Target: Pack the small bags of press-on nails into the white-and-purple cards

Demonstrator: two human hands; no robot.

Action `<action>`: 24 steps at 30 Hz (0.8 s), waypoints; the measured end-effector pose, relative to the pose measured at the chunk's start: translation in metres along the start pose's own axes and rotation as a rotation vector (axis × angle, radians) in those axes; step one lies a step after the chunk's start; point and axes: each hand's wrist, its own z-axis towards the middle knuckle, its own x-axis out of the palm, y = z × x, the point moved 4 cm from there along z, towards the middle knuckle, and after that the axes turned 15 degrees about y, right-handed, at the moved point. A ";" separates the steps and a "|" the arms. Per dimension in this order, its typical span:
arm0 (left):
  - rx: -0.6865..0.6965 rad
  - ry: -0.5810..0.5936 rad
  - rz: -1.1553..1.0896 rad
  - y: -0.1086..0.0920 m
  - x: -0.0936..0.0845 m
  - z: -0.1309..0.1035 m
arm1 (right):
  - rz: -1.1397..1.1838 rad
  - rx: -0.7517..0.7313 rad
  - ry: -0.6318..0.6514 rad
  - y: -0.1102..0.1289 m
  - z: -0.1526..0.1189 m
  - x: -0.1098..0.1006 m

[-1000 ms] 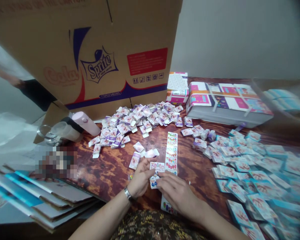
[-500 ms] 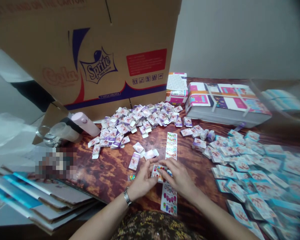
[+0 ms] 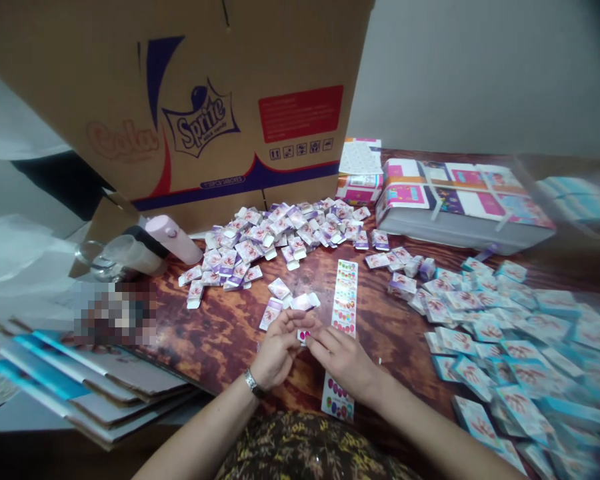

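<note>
Just above the table, my left hand (image 3: 276, 353) and my right hand (image 3: 345, 360) meet at the fingertips. Between them is a small sticker sheet (image 3: 304, 336) with magenta ovals, mostly covered by the fingers. Both hands are closed on it. A long strip of nail-sticker sheets (image 3: 345, 287) lies on the table, its middle partly behind my right hand. Just beyond my left hand are a few small purple-and-white boxes (image 3: 279, 289), one of them with a flap standing open (image 3: 305, 302).
A heap of purple-and-white boxes (image 3: 285, 230) lies before a big carton (image 3: 200, 120). Many blue-and-white boxes (image 3: 473, 377) spread on the right. A strapped package (image 3: 470, 200) stands behind them. At left are a pink bottle (image 3: 173, 239) and flattened cardboard (image 3: 95, 393).
The sticker sheet between my hands showed a wider, multicoloured face before; now only a small part with magenta ovals shows. My fingers have closed in around it. The view has shifted slightly.
</note>
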 end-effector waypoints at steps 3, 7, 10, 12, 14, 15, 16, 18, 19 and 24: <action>0.020 -0.009 0.296 -0.018 -0.023 -0.016 | 0.089 0.053 0.046 -0.009 0.004 0.013; 0.065 -0.212 1.106 -0.033 -0.068 -0.054 | 0.139 0.145 0.041 -0.020 0.001 0.035; 0.054 -0.096 1.501 -0.014 -0.079 -0.074 | 0.144 0.155 0.039 -0.020 0.002 0.046; 0.056 0.003 1.645 0.004 -0.075 -0.079 | 0.139 0.147 0.018 -0.018 0.004 0.049; 0.055 0.079 1.726 0.021 -0.066 -0.076 | 0.136 0.137 0.004 -0.017 0.007 0.050; 0.056 0.107 1.750 0.027 -0.060 -0.074 | 0.134 0.128 0.006 -0.016 0.008 0.051; 0.061 0.129 1.768 0.032 -0.055 -0.070 | 0.126 0.115 0.011 -0.015 0.008 0.052; 0.075 0.148 1.798 0.038 -0.046 -0.063 | 0.096 0.078 0.029 -0.013 0.009 0.055; 0.084 0.146 1.814 0.040 -0.044 -0.061 | 0.073 0.053 0.035 -0.011 0.009 0.057; 0.156 0.107 1.887 0.044 -0.042 -0.057 | -0.092 -0.063 0.006 -0.004 0.008 0.070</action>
